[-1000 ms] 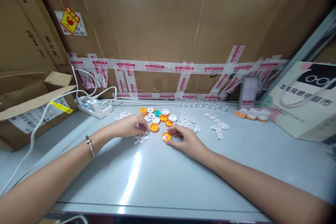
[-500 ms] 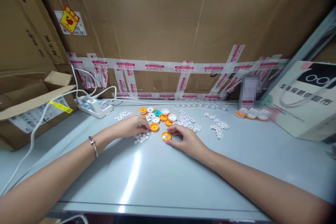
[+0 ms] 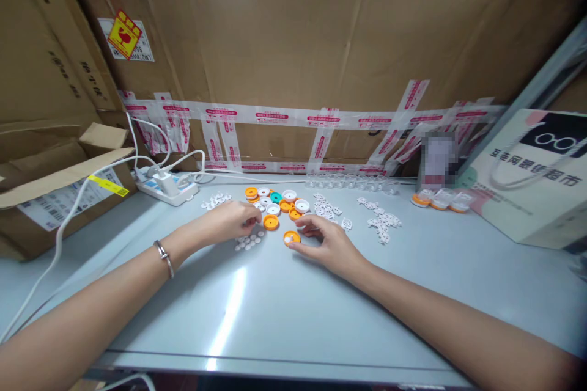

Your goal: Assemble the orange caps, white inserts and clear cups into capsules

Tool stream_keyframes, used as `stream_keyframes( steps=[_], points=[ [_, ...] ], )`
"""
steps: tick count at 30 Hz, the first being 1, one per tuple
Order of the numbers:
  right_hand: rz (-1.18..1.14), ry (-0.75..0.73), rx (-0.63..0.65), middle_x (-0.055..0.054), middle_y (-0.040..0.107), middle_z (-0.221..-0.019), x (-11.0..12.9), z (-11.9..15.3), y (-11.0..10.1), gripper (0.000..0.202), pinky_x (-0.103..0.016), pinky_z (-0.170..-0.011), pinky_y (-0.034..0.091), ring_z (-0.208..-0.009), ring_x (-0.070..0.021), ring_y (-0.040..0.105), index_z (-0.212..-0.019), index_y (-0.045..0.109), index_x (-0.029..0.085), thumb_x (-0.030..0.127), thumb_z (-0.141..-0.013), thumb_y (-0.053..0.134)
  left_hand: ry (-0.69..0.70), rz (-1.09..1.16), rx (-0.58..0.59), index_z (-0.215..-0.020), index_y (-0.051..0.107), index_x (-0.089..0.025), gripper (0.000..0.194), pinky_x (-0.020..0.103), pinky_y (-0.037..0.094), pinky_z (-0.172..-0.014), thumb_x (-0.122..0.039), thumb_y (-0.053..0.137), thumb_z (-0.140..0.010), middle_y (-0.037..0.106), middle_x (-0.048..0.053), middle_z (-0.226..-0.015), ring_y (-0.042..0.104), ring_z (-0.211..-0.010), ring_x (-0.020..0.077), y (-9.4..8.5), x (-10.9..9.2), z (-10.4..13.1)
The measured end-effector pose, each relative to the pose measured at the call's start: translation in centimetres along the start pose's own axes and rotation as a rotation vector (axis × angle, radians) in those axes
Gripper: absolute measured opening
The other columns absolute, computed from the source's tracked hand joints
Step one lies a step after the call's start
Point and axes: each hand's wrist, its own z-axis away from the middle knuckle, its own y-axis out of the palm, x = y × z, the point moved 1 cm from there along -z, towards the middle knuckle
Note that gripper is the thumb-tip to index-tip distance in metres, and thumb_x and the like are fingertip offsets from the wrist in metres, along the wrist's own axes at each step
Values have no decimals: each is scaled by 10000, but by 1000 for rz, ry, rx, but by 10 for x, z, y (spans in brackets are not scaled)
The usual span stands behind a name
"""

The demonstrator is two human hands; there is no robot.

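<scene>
In the middle of the table, my right hand (image 3: 324,241) curls its thumb and fingers round the rim of an orange round cap (image 3: 286,240). A small white piece (image 3: 290,238) sits inside that cap. My left hand (image 3: 238,220) has its fingertips pinched together above a group of small white discs (image 3: 248,243); whatever is between them is hidden. Just right of its fingertips lies another orange cap (image 3: 271,223), with nothing in it. Behind both hands, several orange and white caps and one teal cap (image 3: 276,197) are bunched together.
Small white parts (image 3: 215,200) lie at the left, and flat white cut-out pieces (image 3: 384,220) at the right. Clear cups (image 3: 353,181) line the back. Orange-based pieces (image 3: 441,200) stand near a paper bag (image 3: 532,177). A power strip (image 3: 167,186) and open carton (image 3: 68,195) are at left.
My left hand has lifted slightly from the white discs, uncovering more of them. My right hand stays at the orange cap with its fingers shifted a little.
</scene>
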Motion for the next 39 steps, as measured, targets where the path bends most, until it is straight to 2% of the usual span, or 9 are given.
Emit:
stream_keyframes(
  steps=[3, 9, 13, 17, 20, 23, 28, 32, 39],
  points=[
    [-17, -82, -115, -39, 656, -994, 7, 0, -7, 293, -326, -794, 502, -845, -170, 610, -996, 597, 227, 344, -737, 667, -1, 50, -51, -888, 640, -170, 199, 222, 454, -676, -108, 511, -750, 675, 25, -829, 606, -729, 139, 1, -3, 0],
    [-132, -125, -135, -20, 693, -833, 23, 5, -5, 137, -291, -726, 522, -745, -154, 638, -893, 672, 219, 259, -765, 643, -13, 711, -317, -886, 612, -129, 139, 258, 520, -758, -200, 613, -767, 669, 43, -852, 637, -772, 130, 10, -37, -1],
    [-181, -149, -138, -16, 718, -809, 27, 7, -2, 102, -298, -740, 525, -761, -162, 658, -837, 701, 228, 224, -781, 616, -28, 891, -349, -882, 605, -129, 131, 240, 532, -730, -199, 631, -774, 659, 34, -841, 643, -752, 115, 25, -54, -2],
    [-203, -106, -132, -25, 725, -807, 27, 6, -2, 104, -295, -709, 541, -764, -174, 669, -814, 710, 220, 225, -755, 624, -53, 939, -372, -884, 593, -128, 136, 236, 535, -710, -218, 625, -786, 648, 30, -835, 641, -746, 113, 35, -57, -4],
    [-218, -27, -108, -28, 724, -802, 22, 4, -2, 113, -280, -685, 549, -746, -169, 673, -801, 707, 205, 212, -739, 613, -57, 893, -374, -911, 589, -127, 155, 253, 536, -725, -230, 607, -797, 645, 42, -867, 636, -781, 125, 38, -53, -4],
    [-172, 24, -81, -22, 717, -778, 14, -1, -4, 109, -280, -677, 546, -725, -163, 669, -772, 694, 202, 198, -741, 589, -2, 626, -362, -950, 611, -150, 162, 280, 515, -754, -245, 572, -824, 632, 56, -925, 617, -818, 141, 36, -45, -2],
    [23, -136, -57, -46, 673, -825, 0, -9, -11, 118, -302, -720, 513, -785, -168, 635, -781, 682, 199, 180, -779, 566, 168, 74, -228, -1014, 660, -233, 209, 288, 433, -766, -257, 506, -874, 616, 56, -920, 568, -866, 169, 35, -34, 3],
    [140, -286, 17, -50, 648, -834, -5, -8, -11, 143, -297, -714, 497, -784, -166, 612, -822, 679, 217, 189, -823, 539, 179, -45, -170, -1080, 631, -284, 239, 282, 380, -771, -289, 478, -896, 625, 31, -919, 564, -886, 166, 38, -33, 3],
    [273, -402, 79, -55, 658, -841, -8, -6, -7, 182, -299, -729, 489, -806, -170, 607, -874, 671, 218, 188, -865, 492, 169, -77, -122, -1065, 631, -298, 233, 287, 326, -783, -284, 456, -911, 630, 10, -920, 563, -902, 156, 39, -32, 4]
  ],
)
